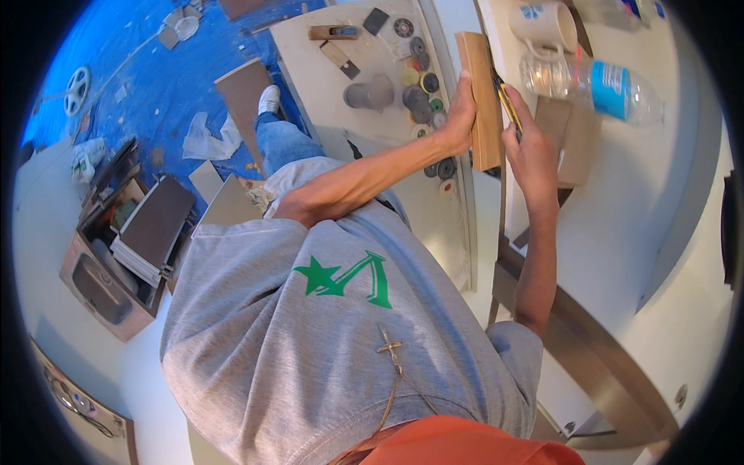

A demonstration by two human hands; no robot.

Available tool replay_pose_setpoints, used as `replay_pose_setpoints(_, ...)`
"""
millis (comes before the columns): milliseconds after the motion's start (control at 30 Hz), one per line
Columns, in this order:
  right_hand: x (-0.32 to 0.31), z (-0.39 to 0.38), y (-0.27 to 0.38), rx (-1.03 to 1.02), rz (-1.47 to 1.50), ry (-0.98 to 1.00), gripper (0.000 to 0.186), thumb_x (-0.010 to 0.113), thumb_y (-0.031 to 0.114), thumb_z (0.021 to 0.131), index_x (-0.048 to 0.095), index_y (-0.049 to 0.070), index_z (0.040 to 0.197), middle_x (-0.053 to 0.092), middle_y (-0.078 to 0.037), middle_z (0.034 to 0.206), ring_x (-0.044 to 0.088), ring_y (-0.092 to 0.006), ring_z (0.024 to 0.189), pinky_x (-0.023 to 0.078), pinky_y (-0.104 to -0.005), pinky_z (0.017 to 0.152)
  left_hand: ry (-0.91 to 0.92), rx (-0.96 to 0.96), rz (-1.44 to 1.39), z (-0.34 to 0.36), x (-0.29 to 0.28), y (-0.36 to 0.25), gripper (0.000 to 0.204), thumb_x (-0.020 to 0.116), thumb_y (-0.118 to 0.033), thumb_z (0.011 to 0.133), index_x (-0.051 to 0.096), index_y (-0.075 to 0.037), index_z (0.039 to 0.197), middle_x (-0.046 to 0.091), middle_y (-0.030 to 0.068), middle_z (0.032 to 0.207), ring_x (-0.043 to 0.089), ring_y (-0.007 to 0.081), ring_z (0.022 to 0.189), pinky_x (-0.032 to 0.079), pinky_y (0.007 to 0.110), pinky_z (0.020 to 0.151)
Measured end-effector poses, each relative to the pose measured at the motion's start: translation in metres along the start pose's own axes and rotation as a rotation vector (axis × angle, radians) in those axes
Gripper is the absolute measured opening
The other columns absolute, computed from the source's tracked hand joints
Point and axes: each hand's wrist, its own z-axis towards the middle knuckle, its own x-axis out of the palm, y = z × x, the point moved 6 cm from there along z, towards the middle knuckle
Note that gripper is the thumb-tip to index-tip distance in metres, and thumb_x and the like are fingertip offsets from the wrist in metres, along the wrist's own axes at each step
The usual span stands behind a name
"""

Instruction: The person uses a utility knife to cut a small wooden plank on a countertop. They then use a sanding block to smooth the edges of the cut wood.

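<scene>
A short wooden board [484, 116] stands on edge near the top right, its length running away from me. My left hand [463, 115] grips its left side, the fingers partly hidden behind the wood. In my right hand [533, 151] is a yellow and black utility knife [509, 105]. The knife points up and away, its front end against or very close to the board's right side; I cannot tell whether the blade touches the wood.
A clear bottle with a blue label [609, 89] and a white mug [542, 25] lie right of the board. Left, a pale bench [310, 58] holds a hand plane [333, 32], a grey cup [369, 93] and several round discs [416, 98]. Blue sheeting [174, 74] covers the floor.
</scene>
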Motion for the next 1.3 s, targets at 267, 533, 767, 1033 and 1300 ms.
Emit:
replay_pose_setpoints(267,0.004,-0.039,-0.016,-0.058,0.051,-0.136,0.057,0.058,0.011,0.094,0.051,0.027,0.148,0.060,-0.020,0.068,0.060,-0.0376,0.060,0.048,-0.0494,0.062,0.017,-0.005,0.022,-0.028,-0.005,0.034,0.065,0.035,-0.064,0.104,0.050,-0.007,0.132,0.061,0.0092,0.121,0.063,0.0227,0.111,0.053,0.042,0.097)
replay_pose_setpoints(533,0.017,-0.050,-0.032,-0.049,0.091,-0.159,0.057,0.057,0.010,0.095,0.050,0.028,0.148,0.065,-0.020,0.076,0.063,-0.0376,0.065,0.050,-0.0494,0.065,0.050,-0.055,-0.007,-0.026,-0.014,0.052,0.069,0.035,-0.068,0.102,0.051,-0.008,0.131,0.062,0.0100,0.119,0.063,0.0231,0.111,0.053,0.042,0.099)
replay_pose_setpoints(767,0.023,-0.055,-0.035,-0.090,0.134,-0.213,0.059,0.057,0.010,0.095,0.048,0.028,0.150,0.067,-0.020,0.083,0.064,-0.0380,0.069,0.050,-0.0487,0.066,0.008,-0.029,0.033,-0.025,-0.012,0.050,0.063,0.036,-0.066,0.103,0.055,-0.009,0.125,0.064,0.0077,0.114,0.065,0.0206,0.105,0.055,0.039,0.092)
replay_pose_setpoints(1033,0.027,-0.059,-0.041,0.062,0.117,-0.078,0.061,0.055,0.012,0.095,0.045,0.031,0.152,0.066,-0.023,0.085,0.063,-0.0380,0.068,0.050,-0.0471,0.068,0.024,0.000,-0.022,-0.030,-0.007,0.045,0.058,0.035,-0.061,0.105,0.058,-0.010,0.121,0.064,0.0060,0.107,0.065,0.0191,0.100,0.056,0.038,0.090)
replay_pose_setpoints(1300,0.023,-0.069,-0.035,0.094,0.151,-0.067,0.060,0.055,0.011,0.095,0.048,0.033,0.151,0.064,-0.023,0.082,0.061,-0.0372,0.064,0.048,-0.0483,0.065,-0.037,0.002,0.030,-0.017,-0.018,0.050,0.060,0.034,-0.062,0.105,0.058,-0.010,0.122,0.065,0.0060,0.105,0.065,0.0187,0.099,0.056,0.038,0.089)
